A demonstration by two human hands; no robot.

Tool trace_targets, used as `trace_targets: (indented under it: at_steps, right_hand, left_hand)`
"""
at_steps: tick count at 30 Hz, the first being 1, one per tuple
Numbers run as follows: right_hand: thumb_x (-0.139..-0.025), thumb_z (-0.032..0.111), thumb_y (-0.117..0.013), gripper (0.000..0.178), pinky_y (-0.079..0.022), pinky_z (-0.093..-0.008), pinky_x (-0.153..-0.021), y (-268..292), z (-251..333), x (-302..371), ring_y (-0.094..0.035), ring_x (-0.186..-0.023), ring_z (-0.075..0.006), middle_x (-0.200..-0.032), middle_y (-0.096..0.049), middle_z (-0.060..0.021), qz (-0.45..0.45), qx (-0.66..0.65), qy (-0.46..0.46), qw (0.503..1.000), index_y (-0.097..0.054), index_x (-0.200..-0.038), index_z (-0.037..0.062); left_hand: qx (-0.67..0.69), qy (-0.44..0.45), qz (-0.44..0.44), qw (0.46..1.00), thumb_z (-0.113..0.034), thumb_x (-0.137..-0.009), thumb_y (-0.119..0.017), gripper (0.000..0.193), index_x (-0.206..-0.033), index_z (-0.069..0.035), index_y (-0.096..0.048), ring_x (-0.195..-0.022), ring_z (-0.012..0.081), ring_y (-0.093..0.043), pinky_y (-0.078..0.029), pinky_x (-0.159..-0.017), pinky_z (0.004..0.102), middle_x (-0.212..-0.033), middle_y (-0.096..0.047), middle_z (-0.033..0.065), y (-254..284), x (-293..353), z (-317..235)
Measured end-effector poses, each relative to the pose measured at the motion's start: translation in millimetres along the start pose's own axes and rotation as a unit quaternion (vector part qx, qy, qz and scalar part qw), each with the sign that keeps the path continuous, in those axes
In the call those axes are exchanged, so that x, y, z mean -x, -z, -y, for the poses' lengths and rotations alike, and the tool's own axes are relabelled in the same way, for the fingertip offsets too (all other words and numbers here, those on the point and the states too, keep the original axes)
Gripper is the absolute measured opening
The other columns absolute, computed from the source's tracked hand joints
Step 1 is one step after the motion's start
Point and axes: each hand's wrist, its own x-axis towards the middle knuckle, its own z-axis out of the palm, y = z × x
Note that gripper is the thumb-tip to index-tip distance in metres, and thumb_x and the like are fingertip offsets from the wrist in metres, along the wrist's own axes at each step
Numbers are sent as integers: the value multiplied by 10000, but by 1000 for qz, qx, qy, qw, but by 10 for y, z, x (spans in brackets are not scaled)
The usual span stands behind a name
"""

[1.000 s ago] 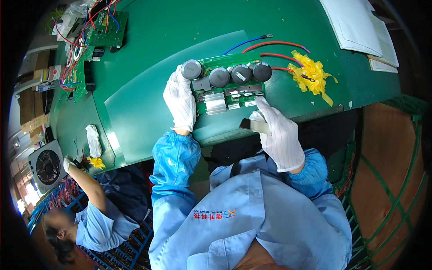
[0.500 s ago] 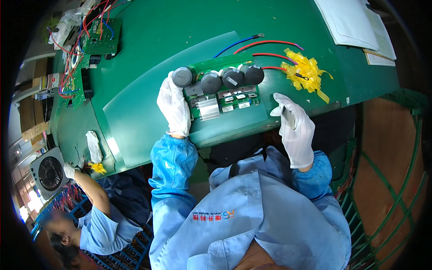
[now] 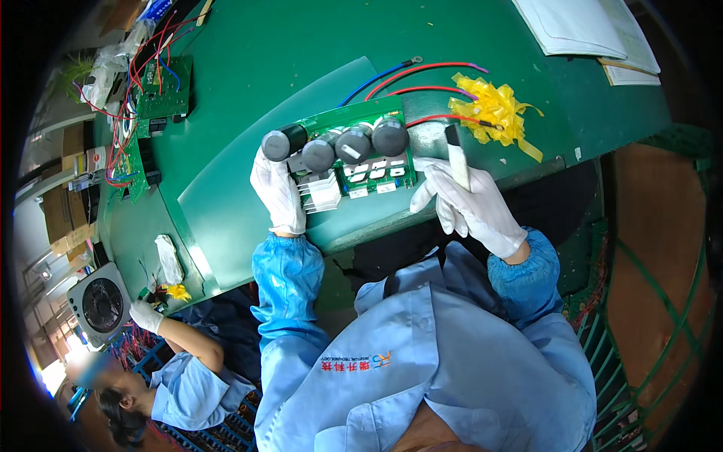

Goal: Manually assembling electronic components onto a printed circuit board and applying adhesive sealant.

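My left hand (image 3: 277, 192), in a white glove, grips the left end of a green circuit board (image 3: 339, 120). The board is tilted up and carries several large black capacitors (image 3: 354, 145) in a row, with a silver finned heat sink (image 3: 320, 193) below them. Red and blue wires (image 3: 376, 79) run from its far edge. To the board's right, my gloved right hand (image 3: 471, 207) is closed on a slim white stick with a dark end (image 3: 456, 157), which points away from me. Its exact kind I cannot make out.
Yellow ribbon-like strips (image 3: 497, 113) lie bunched by the wire ends. White papers (image 3: 576, 30) are at the far right. More wired circuit boards (image 3: 162, 87) stand at the far left. A co-worker in blue (image 3: 188, 388) sits at lower left, beside a grey fan (image 3: 102, 301).
The board has shifted left and tilted in my left hand. My right hand has moved left toward it and turned, bringing the white stick up into view. The co-worker's hand has moved slightly.
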Motion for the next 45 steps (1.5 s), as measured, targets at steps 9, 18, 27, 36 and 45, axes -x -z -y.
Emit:
trace_targets:
  at_steps: [9,18,27,36,45]
  right_hand:
    - [-1034,234,-506,422,-341,-222,-443,-89,20,128,-474,-499,-72,-625,-505,-13,15,-43,46,998,-549,-1349,-43]
    - [-1038,169,-509,394,-355,-225,-445,-178,-1,223,-481,-495,-67,-706,-545,-12,21,-55,75,995,-541,-1356,-60]
    - [-1020,48,-417,381,-386,-212,-462,-238,73,257,-532,-523,-86,-766,-686,-182,100,-5,114,989,-506,-1372,-71]
    - [-1016,35,-416,405,-415,-217,-493,-269,44,288,-543,-535,-93,-801,-702,-180,119,10,142,983,-482,-1401,-68]
    - [-1013,100,-460,344,-386,-206,-463,-95,-19,202,-509,-495,-68,-784,-703,-134,7,200,168,965,-557,-1293,-75]
  left_hand:
    - [81,13,-2,997,-319,-974,-625,334,-1046,5,-664,-840,115,-617,-507,-750,282,-948,-679,45,23,-13,62]
    - [161,37,33,986,-313,-958,-648,286,-994,-29,-655,-777,92,-597,-496,-677,255,-887,-657,18,34,-72,167]
    - [78,22,99,992,-116,-968,-600,198,-1096,29,-645,-828,145,-654,-555,-723,284,-957,-687,76,62,-70,5]
    - [108,22,106,988,-74,-963,-555,217,-1145,36,-597,-825,166,-666,-574,-715,284,-978,-683,101,73,-36,20]
    - [147,81,71,983,-266,-1006,-574,343,-1194,18,-613,-960,156,-630,-528,-853,313,-1079,-667,85,41,-55,-112]
